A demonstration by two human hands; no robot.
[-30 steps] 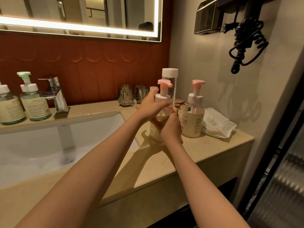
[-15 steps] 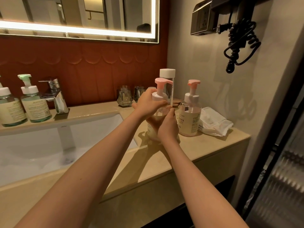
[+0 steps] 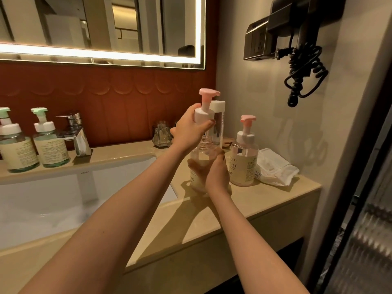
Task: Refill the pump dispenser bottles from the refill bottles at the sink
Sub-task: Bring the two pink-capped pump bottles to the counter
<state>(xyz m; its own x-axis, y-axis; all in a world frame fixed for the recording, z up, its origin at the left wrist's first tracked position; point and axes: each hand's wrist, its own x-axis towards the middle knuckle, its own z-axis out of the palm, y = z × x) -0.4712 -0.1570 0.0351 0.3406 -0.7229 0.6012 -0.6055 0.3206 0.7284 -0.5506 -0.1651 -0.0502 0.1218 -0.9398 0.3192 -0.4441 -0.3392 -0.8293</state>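
Your left hand (image 3: 188, 130) curls round the white collar of the pink pump (image 3: 204, 111), which stands raised above the bare threaded neck of the clear bottle (image 3: 196, 179). Your right hand (image 3: 216, 175) wraps the bottle's lower body, which stands on the counter (image 3: 265, 204) just right of the sink (image 3: 63, 198).

The bottle looks like stiff, smooth plastic, part full and likely slick if soap runs down it. Hold it low on the label band, and take the pump by its collar, not the thin spout.

Far left, two green-pump bottles (image 3: 51, 145) stand beside the tap (image 3: 74, 132), well apart from your work. A glass (image 3: 161, 134) sits by the far wall. Just behind your bottle is a tall capped bottle (image 3: 218, 124), easy to knock. Right of it are a second pink-pump bottle (image 3: 242, 162) and a pack of wipes (image 3: 275, 170).
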